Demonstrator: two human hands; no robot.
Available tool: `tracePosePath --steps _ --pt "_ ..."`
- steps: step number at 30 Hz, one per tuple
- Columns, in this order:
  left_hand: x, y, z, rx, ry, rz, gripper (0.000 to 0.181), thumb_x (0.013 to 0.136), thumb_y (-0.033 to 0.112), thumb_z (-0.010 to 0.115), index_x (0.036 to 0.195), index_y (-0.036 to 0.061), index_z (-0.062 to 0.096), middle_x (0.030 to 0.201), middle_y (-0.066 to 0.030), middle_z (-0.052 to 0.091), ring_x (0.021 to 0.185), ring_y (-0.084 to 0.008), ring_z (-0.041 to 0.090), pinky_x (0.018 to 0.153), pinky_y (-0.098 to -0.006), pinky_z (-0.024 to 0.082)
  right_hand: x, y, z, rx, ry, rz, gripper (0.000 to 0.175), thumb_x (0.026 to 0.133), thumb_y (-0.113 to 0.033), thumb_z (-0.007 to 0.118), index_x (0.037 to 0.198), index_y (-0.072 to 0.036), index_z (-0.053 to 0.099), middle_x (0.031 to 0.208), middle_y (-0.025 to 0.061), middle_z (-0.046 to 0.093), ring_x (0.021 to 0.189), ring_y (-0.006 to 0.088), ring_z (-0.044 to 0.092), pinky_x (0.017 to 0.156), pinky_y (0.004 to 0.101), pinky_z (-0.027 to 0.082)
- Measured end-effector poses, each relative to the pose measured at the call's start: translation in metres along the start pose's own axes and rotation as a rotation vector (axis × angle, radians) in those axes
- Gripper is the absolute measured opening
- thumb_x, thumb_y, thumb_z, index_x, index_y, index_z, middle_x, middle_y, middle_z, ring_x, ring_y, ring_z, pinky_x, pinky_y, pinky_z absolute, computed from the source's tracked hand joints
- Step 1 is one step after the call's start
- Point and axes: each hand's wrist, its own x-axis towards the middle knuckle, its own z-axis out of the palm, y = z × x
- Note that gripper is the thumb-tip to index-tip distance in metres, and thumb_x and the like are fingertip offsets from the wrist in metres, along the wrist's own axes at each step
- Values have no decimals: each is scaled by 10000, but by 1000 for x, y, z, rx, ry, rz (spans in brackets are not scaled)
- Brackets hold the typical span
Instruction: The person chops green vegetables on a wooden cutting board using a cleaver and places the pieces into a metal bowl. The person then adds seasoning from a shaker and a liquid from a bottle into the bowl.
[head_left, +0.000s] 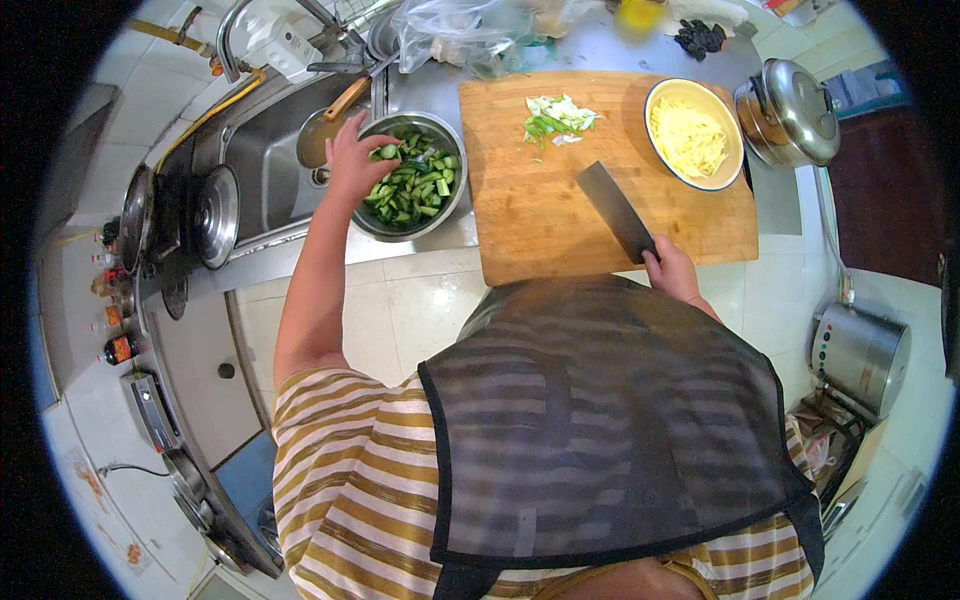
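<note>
My left hand (358, 159) is over the left rim of a steel bowl (459, 187), pinching a cut green vegetable piece (388, 151), which looks like cucumber. More chopped green pieces (409, 191) fill much of the bowl. In my right hand (671, 271) is the handle of a cleaver (616, 211), its dark blade lying flat or nearly so over the wooden cutting board (525, 217). Sliced scallion (559, 118) forms a small pile beyond the blade. At the board's right, a cream enamel bowl with a blue rim (649, 124) holds pale yellow strips (690, 139).
Left of the steel bowl is a sink (262, 165) containing a wooden-handled ladle (346, 97). A lidded steel pot (787, 112) stands right of the board. Clear plastic bags (465, 37) and a black glove (700, 39) lie along the back.
</note>
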Motion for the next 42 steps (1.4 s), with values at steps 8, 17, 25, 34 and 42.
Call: tracePosePath --steps 8,17,25,34,42 --pt "-14 -8 -7 -785 -78 -213 272 782 203 719 1025 104 647 1159 -57 612 1056 -179 559 977 -391 365 -3 7 -4 -53 34 -79 133 838 -146 574 931 -74 514 805 217 595 740 423 586 627 504 463" --pt "-14 130 12 -823 -16 -51 302 835 186 686 1086 54 582 930 -69 633 862 -149 590 748 -284 470 -5 29 -23 -113 -16 -38 168 864 -173 501 1003 -78 501 920 211 586 855 424 568 725 502 460" --pt "-43 253 105 -210 -162 355 345 789 169 620 1131 136 599 933 -135 573 913 -333 563 783 -415 470 -23 35 -44 68 -81 -21 340 819 -174 593 1125 -55 506 974 203 599 909 383 584 771 437 469" --pt "-34 267 136 -180 -72 534 379 727 35 577 1094 118 619 924 -142 590 903 -334 562 783 -414 462 -99 57 -45 338 23 160 325 858 -159 620 1149 -109 485 834 184 617 734 366 610 638 398 483" --pt "-45 238 139 -252 -96 456 369 687 55 678 1050 91 622 970 -132 610 970 -333 562 869 -427 444 -113 -24 -71 863 246 52 387 846 -119 650 1177 -41 465 732 34 560 641 94 530 572 263 450"
